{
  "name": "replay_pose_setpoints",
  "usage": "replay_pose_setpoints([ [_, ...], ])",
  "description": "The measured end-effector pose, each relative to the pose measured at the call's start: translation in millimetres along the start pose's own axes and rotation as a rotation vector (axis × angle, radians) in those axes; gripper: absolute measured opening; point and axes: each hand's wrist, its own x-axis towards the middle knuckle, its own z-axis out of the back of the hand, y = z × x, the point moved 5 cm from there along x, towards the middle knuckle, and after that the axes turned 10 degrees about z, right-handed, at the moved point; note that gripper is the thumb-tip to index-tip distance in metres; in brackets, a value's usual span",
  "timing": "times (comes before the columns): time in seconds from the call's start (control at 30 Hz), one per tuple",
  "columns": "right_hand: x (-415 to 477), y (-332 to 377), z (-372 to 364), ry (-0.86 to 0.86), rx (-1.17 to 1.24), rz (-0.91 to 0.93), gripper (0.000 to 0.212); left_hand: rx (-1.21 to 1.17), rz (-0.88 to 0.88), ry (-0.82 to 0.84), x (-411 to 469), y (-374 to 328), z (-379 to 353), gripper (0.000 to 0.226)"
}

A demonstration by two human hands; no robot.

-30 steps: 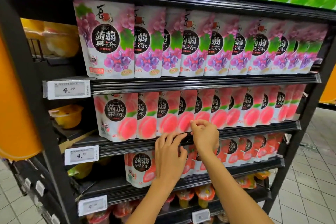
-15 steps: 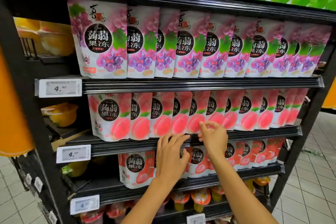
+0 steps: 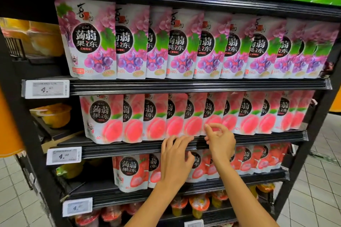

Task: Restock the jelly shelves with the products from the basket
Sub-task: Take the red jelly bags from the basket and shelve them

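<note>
Hands work at the middle of a black rack. The left hand lies open, fingers straight and close together, tips resting on the front rail of the shelf that carries the peach jelly pouches, a full upright row. Just to the right, the right hand curls thumb and forefinger against the lower edge of one peach pouch; whether it pinches the pouch I cannot tell. Grape pouches stand on the shelf above, red pouches below, behind both hands.
</note>
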Motion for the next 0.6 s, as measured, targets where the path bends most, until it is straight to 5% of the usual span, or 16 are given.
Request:
replay_pose_setpoints([
  [0.1,5.4,-12.4,17.9,-0.079,-0.002,0.002,0.018,0.01,-0.026,-0.002,0.4,-7.6,-8.0,0.046],
  [0.6,24.4,-34.4,30.7,0.075,-0.048,-0.048,0.012,0.063,-0.004,-0.043,-2.9,-32.0,-35.7,0.044],
])
